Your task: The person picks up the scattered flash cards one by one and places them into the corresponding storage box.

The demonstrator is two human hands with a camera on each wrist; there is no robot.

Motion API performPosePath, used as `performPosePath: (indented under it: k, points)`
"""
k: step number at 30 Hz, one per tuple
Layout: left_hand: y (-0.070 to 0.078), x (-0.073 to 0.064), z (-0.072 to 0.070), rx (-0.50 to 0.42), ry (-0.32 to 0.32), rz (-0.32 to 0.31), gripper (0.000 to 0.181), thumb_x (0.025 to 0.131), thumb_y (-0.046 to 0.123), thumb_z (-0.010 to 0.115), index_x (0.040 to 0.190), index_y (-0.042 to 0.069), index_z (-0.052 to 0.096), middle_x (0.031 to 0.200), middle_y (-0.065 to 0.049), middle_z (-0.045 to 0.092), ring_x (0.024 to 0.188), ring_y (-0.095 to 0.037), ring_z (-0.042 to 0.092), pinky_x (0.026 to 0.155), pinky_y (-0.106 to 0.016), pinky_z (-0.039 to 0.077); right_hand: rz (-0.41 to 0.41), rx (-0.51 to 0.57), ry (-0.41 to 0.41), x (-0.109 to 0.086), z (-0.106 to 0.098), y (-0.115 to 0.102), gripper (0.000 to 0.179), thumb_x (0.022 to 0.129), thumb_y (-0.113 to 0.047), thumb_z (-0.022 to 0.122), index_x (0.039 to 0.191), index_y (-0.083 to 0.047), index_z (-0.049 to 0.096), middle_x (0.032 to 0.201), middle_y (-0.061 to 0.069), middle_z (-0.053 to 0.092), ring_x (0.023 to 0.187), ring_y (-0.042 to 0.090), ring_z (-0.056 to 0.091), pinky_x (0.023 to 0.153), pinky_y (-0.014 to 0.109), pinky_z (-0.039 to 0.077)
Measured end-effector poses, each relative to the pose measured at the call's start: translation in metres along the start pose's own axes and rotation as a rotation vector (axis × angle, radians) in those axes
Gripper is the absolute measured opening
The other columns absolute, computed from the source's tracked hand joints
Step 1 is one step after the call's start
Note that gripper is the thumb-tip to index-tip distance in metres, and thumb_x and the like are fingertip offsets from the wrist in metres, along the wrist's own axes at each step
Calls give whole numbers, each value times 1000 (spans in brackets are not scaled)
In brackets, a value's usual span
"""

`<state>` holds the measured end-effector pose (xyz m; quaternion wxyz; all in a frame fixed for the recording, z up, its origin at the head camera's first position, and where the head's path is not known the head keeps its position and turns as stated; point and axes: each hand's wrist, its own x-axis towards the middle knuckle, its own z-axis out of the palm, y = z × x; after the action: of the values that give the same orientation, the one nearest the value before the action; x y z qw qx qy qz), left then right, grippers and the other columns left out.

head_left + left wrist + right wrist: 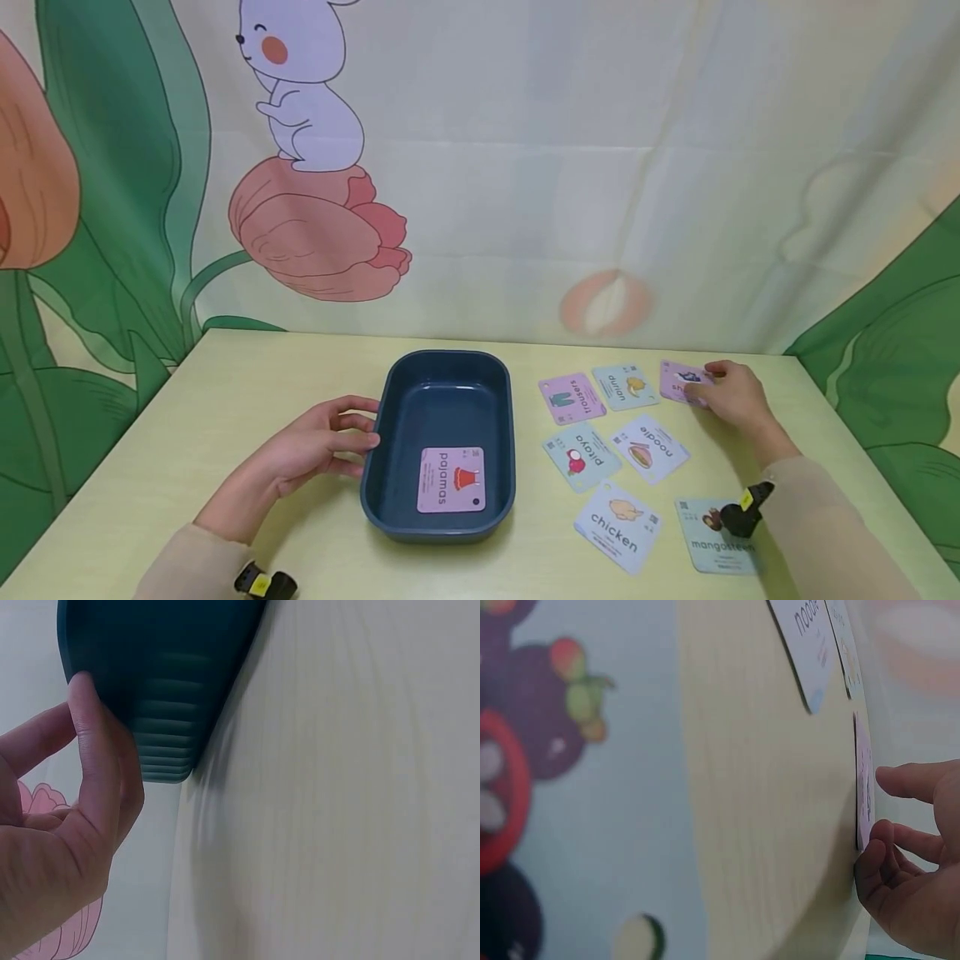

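My left hand (322, 442) touches the left side of a dark blue tray (371, 500), its fingertips against the wall near the rim. Inside the tray lies a pink "pajamas" card (452, 480). At the table's back right, my right hand (738, 404) is at a purple card (672, 379) whose visible letters read "sh". The right thumb is over that card and the other fingers are at its right edge. In the right wrist view, the purple card (863, 780) appears edge-on and flat, with a gap between thumb and fingers.
Several cards lie right of the tray: trousers (572, 398), durian (626, 387), pitaya (582, 456), noodle (650, 448) and chicken (618, 527). A mangosteen card (716, 558) lies partly under the right wrist camera (742, 517). A printed curtain (487, 208) hangs behind the pale table (300, 367).
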<state>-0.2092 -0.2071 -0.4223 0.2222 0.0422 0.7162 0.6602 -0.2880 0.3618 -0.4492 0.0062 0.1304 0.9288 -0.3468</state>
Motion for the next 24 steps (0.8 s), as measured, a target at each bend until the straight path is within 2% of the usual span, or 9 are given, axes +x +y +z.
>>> performPosePath:
  k: [10,24]
  points:
    - [1,-1,0,-6,-4,1,61,97,6,69,148,-5,37,119,-19,56,90,-25,66,78,-40,61,-1,-85,-53,9,-3,4,82,95,-30,70,149,18,30,148,42,32,127,53,39,112,62,34]
    - [-1,1,-1,-3,1,-9,62,97,6,70,149,-4,36,119,-19,56,91,-26,66,77,-40,61,-93,-189,-142,5,-9,4,90,92,-27,72,147,24,23,142,45,29,119,53,42,109,64,36]
